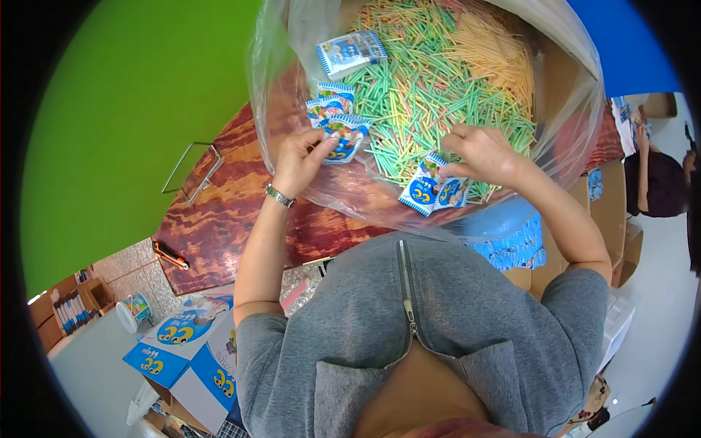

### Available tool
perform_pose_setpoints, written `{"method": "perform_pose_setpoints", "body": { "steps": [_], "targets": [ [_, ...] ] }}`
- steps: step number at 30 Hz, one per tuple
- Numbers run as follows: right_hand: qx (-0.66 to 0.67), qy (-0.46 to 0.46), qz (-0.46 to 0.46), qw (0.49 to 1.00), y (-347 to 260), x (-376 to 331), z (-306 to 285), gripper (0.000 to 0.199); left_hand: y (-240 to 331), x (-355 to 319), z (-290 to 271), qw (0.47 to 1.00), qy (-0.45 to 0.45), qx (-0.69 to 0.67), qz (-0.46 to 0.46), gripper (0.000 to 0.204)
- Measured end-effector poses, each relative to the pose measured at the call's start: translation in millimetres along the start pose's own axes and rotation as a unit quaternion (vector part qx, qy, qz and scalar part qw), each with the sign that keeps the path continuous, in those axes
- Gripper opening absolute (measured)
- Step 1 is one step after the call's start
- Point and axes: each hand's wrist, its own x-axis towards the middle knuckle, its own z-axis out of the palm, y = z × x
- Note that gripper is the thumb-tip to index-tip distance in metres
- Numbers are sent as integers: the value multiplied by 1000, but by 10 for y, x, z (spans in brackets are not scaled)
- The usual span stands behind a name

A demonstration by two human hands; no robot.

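Note:
My left hand (298, 162) pinches a small blue-and-white packet (346, 143) between thumb and fingers at the left side of a plastic-lined box. More such packets (330, 104) lie just beyond it, and a flat pale-blue packet (352, 54) rests farther back on the sticks. Thin green, yellow and pink sticks (409, 102) fill the box. Over their near right part, my right hand (483, 152) has its fingers curled; what they hold, if anything, is hidden. Two packets (423, 186) lie beneath its thumb at the liner's near edge.
Clear plastic liner (569, 44) spreads over the box rim. The red wood-patterned table (219, 233) carries a wire handle (196, 172) and an orange cutter (171, 255). A blue-white carton (186, 350) stands lower left, blue packets (515, 248) lie at right, and another person (657, 182) is far right.

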Motion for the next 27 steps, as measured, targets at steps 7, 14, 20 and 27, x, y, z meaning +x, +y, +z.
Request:
{"method": "perform_pose_setpoints", "body": {
  "steps": [7,14,20,27],
  "targets": [
    [44,28,60,997,-29,-109,205,47,-84,100,146,985,99,127,-68,19],
    [21,-45,27,998,174,-457,408,29,533,143,277,926,239,230,178,24],
    [-36,-50,9,998,159,-393,325,27,1012,79,775,974,17,40,222,19],
    [14,30,-33,999,211,-489,506,20,1023,71,1061,975,-133,3,176,22]
  ]
}}
